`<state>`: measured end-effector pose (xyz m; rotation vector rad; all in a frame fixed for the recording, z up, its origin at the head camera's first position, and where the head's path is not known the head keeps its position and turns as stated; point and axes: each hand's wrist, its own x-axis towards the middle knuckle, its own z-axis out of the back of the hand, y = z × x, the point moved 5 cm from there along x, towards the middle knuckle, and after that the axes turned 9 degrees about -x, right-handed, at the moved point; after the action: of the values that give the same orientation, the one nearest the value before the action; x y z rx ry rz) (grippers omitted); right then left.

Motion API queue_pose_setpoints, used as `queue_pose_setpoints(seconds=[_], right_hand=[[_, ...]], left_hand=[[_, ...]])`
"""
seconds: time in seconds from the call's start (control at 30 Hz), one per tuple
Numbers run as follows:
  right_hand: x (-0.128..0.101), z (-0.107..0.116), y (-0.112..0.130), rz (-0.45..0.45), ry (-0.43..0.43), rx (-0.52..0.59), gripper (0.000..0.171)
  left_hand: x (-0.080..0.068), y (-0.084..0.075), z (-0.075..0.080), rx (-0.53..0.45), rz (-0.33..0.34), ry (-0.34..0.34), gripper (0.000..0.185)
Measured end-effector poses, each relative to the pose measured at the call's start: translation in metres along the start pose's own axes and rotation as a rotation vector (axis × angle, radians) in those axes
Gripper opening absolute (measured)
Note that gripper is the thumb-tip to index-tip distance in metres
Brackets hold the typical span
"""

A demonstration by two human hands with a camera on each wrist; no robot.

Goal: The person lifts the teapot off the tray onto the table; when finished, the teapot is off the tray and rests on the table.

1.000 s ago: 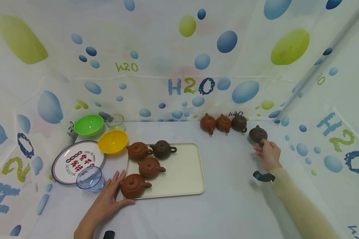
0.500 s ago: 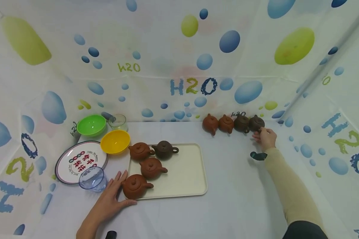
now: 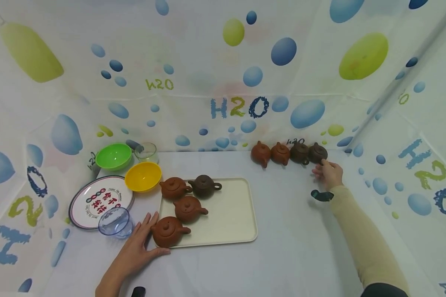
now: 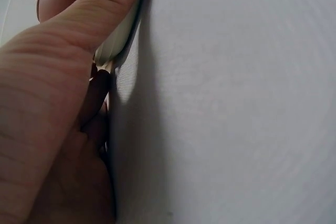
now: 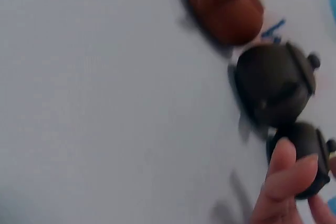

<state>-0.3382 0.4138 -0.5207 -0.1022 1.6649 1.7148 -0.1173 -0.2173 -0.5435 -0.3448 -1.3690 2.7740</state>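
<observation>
At the right end of a back row of teapots, my right hand [image 3: 330, 174] pinches the near side of a small dark brown teapot [image 3: 317, 153]. In the right wrist view, thumb and finger meet at that teapot's front, so the gripped part is covered. Touching it on the left is another dark teapot [image 3: 299, 154], then two reddish-brown teapots [image 3: 280, 154]. My left hand [image 3: 137, 247] rests with fingers spread at the near left corner of a cream tray [image 3: 230, 218], beside a reddish-brown teapot [image 3: 168, 232] there. The left wrist view shows its thumb along the tray edge.
Two more reddish-brown teapots [image 3: 187, 209] and a dark teapot [image 3: 203, 186] stand on the tray's left half. Left of it are a yellow bowl [image 3: 143, 177], a green bowl [image 3: 113, 156], a clear glass [image 3: 146, 153], a printed plate [image 3: 83, 210] and a bluish glass [image 3: 115, 222].
My right hand has brought the dark teapot leftward and back until it stands against the row; over the last half second it has barely moved. The left hand stays at the tray corner.
</observation>
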Motion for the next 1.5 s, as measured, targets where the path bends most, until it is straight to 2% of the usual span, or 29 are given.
queue_pose_setpoints(seconds=[0.2, 0.37, 0.6, 0.87, 1.1, 1.5], right_hand=[[-0.03, -0.01, 0.004, -0.01, -0.048, 0.103, 0.067], [-0.052, -0.025, 0.006, 0.016, -0.002, 0.109, 0.065], [-0.075, -0.051, 0.002, 0.076, 0.111, 0.022, 0.055], [-0.102, -0.088, -0.006, 0.161, 0.27, -0.073, 0.056], [-0.128, -0.128, -0.031, 0.19, 0.359, -0.244, 0.056], [-0.156, -0.184, -0.073, 0.211, 0.491, -0.348, 0.042]], left_hand=[[0.002, -0.001, 0.001, 0.006, -0.001, 0.002, 0.122], [0.001, -0.002, 0.001, 0.002, -0.011, 0.0, 0.122], [0.001, 0.001, -0.001, 0.001, -0.02, -0.002, 0.122], [0.002, 0.001, -0.001, -0.009, -0.017, -0.002, 0.121], [0.0, -0.002, 0.0, 0.014, -0.022, -0.003, 0.122], [-0.001, -0.004, 0.0, 0.03, -0.005, 0.004, 0.121]])
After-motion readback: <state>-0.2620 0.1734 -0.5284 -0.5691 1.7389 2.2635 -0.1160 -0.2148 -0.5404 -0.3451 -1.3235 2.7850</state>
